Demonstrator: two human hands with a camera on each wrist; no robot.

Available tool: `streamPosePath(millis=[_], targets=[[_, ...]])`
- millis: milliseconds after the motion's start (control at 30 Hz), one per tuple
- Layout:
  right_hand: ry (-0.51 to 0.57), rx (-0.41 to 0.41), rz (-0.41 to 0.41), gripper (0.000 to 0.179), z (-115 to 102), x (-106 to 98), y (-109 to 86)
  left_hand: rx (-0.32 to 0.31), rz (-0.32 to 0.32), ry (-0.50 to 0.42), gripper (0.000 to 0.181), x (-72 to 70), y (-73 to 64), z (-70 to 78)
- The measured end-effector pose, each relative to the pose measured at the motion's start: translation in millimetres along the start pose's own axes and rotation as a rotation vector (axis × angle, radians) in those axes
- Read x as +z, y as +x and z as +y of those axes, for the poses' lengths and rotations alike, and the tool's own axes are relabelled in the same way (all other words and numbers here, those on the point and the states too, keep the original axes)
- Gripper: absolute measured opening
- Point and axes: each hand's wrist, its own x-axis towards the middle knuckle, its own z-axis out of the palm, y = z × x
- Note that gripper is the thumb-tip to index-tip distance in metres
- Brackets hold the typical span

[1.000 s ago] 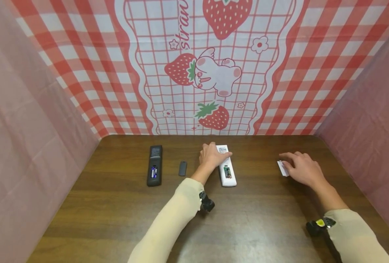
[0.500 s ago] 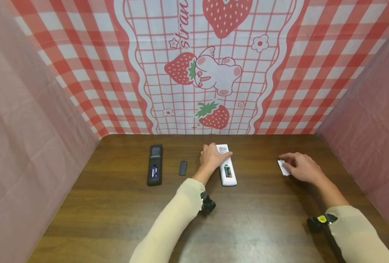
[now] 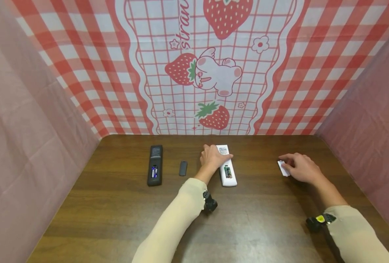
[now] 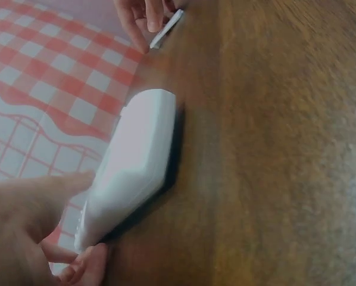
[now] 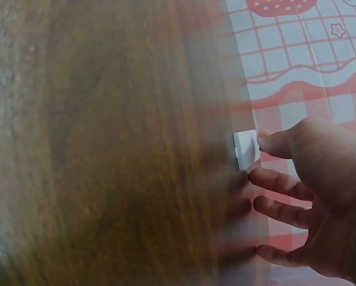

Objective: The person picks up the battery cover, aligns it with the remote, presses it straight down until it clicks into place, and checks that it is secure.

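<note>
Brown table [image 3: 263, 215], far edge [image 3: 256, 136] beyond, fingers of left hand [image 3: 212, 157] gripping white remote [image 3: 229, 182], wide gap, right hand [image 3: 302, 168] pinching white cover [image 3: 282, 169].

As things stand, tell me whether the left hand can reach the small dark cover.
Probably yes: the small dark cover lies just left of the left hand, with nothing visible between them. That hand grips the white remote, though, so it would likely have to let go first.

Red lettering [image 3: 183, 25] beginning "stra" climbs the cloth [image 3: 316, 47] beyond the far edge of the surface [image 3: 263, 219]; labels [image 3: 156, 151] on the black remote [image 3: 151, 166] and white remote [image 3: 222, 167] are illegible.
</note>
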Motion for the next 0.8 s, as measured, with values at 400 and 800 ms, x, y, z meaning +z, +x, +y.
streamPosePath(millis=[400,800], targets=[[-0.061,0.059,-0.060,0.036,-8.6,-2.7,3.6,0.010,-0.002,0.027,0.065,2.9,2.9,-3.2],[-0.056,0.064,-0.054,0.032,-8.7,-1.5,2.4,0.049,0.014,0.006,0.061,4.8,5.6,-9.8]])
